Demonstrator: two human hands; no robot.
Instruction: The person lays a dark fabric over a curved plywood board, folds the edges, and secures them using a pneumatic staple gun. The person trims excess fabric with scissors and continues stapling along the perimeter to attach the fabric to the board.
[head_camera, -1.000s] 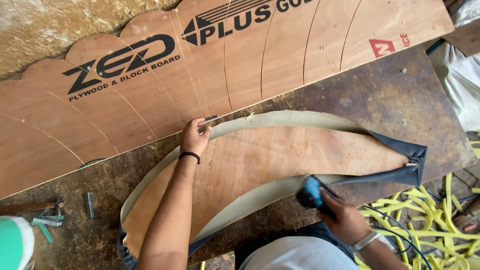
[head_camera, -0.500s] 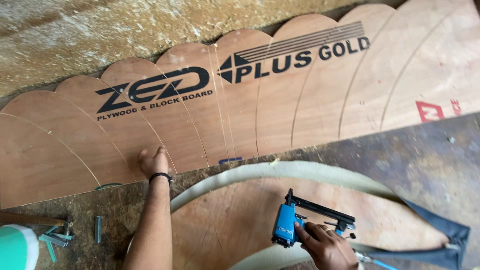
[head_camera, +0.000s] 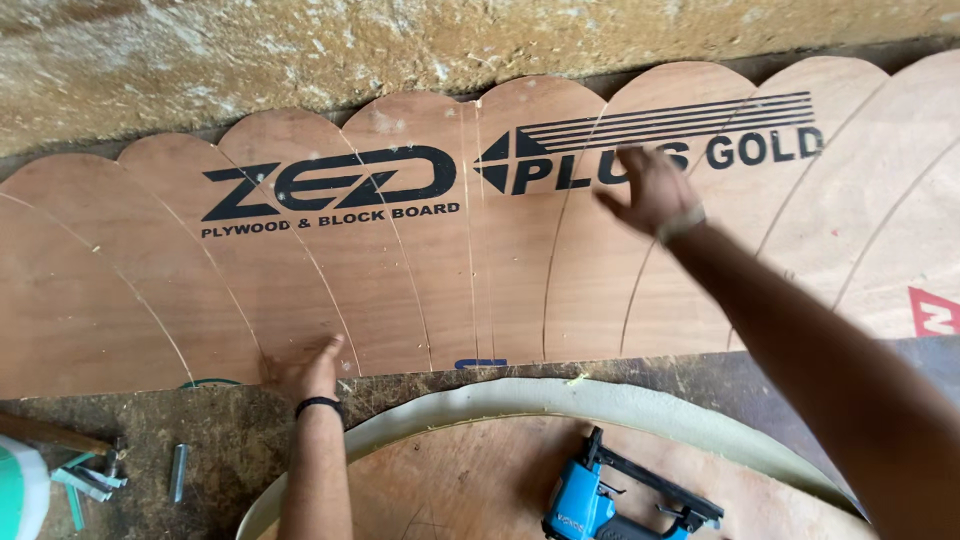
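right hand (head_camera: 650, 190) now raised, nail gun (head_camera: 600, 500) set down

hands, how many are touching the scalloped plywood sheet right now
2. The left hand presses flat on the lower edge of the plywood sheet, left of centre. The right hand is on the upper part, over the printed black lettering, motion-blurred, so contact there is less certain.

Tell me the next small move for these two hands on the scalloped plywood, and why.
Probably bring the right hand down flat onto the scalloped plywood panel. The left hand already presses its lower edge, the right looks blurred above the printed face, and the blue nail gun lies set down, so the panel seems only half steadied.
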